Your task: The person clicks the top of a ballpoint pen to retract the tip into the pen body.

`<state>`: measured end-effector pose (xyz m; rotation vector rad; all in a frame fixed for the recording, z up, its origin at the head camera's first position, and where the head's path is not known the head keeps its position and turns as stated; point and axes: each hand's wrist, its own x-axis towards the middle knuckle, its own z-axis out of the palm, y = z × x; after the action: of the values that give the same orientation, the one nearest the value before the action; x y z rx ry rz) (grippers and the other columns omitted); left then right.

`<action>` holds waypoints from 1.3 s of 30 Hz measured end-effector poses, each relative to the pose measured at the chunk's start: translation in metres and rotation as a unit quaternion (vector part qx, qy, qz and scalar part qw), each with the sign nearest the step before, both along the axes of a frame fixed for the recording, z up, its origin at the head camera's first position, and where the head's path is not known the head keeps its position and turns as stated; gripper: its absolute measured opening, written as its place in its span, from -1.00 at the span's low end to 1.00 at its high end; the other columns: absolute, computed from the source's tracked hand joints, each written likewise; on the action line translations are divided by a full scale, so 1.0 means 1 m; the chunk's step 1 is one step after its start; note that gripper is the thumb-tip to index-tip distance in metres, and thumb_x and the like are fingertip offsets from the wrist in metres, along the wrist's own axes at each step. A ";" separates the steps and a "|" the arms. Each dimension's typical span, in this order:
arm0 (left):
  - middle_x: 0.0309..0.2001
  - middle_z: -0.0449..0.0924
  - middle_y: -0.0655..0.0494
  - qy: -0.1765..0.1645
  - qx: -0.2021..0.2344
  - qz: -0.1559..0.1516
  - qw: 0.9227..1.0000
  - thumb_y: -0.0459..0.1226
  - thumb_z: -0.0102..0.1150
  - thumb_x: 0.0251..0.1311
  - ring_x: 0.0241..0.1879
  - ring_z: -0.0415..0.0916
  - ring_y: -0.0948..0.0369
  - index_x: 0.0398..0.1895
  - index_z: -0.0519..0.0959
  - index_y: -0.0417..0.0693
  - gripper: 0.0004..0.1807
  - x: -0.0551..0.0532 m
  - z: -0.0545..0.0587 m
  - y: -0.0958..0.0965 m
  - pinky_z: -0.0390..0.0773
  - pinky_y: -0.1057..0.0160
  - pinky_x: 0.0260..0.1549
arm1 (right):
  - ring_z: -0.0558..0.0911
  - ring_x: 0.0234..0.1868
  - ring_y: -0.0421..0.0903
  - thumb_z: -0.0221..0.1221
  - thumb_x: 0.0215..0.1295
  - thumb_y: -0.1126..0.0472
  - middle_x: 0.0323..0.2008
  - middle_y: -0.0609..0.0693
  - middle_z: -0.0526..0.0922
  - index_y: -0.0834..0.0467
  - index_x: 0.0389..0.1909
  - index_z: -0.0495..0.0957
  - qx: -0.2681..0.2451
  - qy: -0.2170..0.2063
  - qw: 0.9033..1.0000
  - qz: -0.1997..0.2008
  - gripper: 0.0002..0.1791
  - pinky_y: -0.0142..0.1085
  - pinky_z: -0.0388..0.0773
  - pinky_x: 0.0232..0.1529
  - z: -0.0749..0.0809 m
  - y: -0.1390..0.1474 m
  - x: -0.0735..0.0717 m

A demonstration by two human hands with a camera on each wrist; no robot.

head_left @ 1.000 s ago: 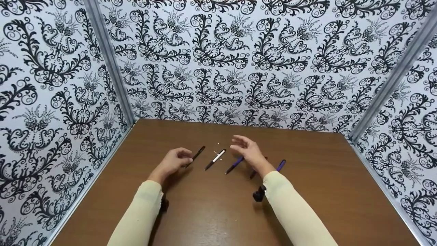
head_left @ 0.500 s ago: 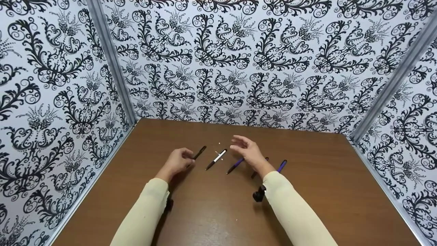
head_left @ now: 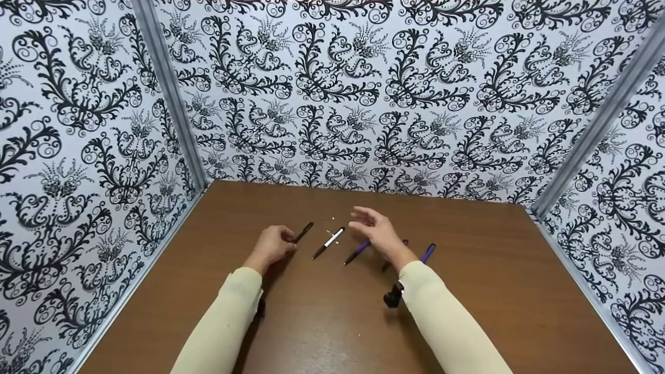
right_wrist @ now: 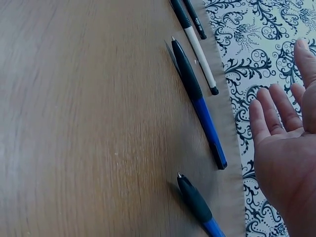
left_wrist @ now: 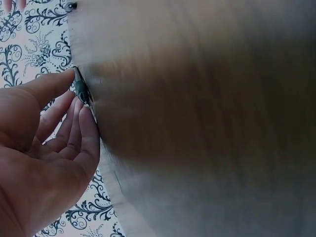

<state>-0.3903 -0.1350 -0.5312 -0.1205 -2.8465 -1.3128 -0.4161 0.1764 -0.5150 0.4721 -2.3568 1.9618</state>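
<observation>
My left hand point(head_left: 271, 244) pinches the black pen point(head_left: 305, 230), the leftmost of a row of slanted pens. In the left wrist view the near end of the black pen point(left_wrist: 81, 89) shows between the thumb and the fingers. To its right lies a white pen with a black grip point(head_left: 332, 239). My right hand point(head_left: 378, 231) hovers with fingers loosely extended, holding nothing, above a blue pen with a dark grip point(head_left: 358, 252). Two more pens lie partly behind the right wrist, the outer one a blue pen point(head_left: 429, 251). The right wrist view shows the blue pen point(right_wrist: 203, 111) lying apart from the right hand.
Small white bits point(head_left: 336, 242) lie scattered around the white pen. The brown wooden table point(head_left: 322, 322) is bounded by patterned walls point(head_left: 343, 104) at the back and both sides. A black wrist camera point(head_left: 393, 296) hangs from the right sleeve.
My left hand has shifted slightly right and its fingers have drawn in round the black pen. The right hand and the other pens stay almost where they were.
</observation>
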 end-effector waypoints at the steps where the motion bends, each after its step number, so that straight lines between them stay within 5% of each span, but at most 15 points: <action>1: -0.02 0.73 -0.07 0.000 -0.004 -0.001 1.000 -0.37 0.46 0.23 -0.07 0.65 0.05 0.06 0.71 -0.16 -0.67 -0.001 0.000 0.000 0.69 0.05 -0.06 | 0.67 0.22 0.08 0.38 0.35 0.24 0.24 0.16 0.67 0.16 0.39 0.52 0.000 -0.001 1.000 0.001 -0.41 -0.17 0.57 0.28 0.003 0.000 0.002; 16: -0.13 0.73 0.00 0.018 -0.094 -0.009 0.995 -0.34 0.42 0.27 -0.13 0.64 0.04 -0.01 0.77 -0.08 -0.77 0.000 0.005 0.002 0.68 0.00 -0.08 | 0.66 0.22 0.10 0.38 0.36 0.23 0.24 0.19 0.67 0.14 0.37 0.53 0.000 0.000 1.000 0.000 -0.43 -0.18 0.56 0.27 -0.004 0.003 -0.002; 39: -0.13 0.74 0.03 0.026 -0.042 -0.012 0.999 -0.38 0.35 0.31 -0.13 0.64 0.09 -0.01 0.77 -0.08 -0.78 -0.005 0.002 0.001 0.68 0.03 -0.05 | 0.68 0.20 0.04 0.41 0.34 0.20 0.23 0.15 0.68 0.12 0.38 0.54 -0.005 -0.004 1.000 -0.006 -0.41 -0.22 0.60 0.25 -0.004 0.007 -0.003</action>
<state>-0.3954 -0.1344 -0.5290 -0.1870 -2.8646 -1.1771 -0.4192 0.1835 -0.5194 0.4483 -2.3476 1.9725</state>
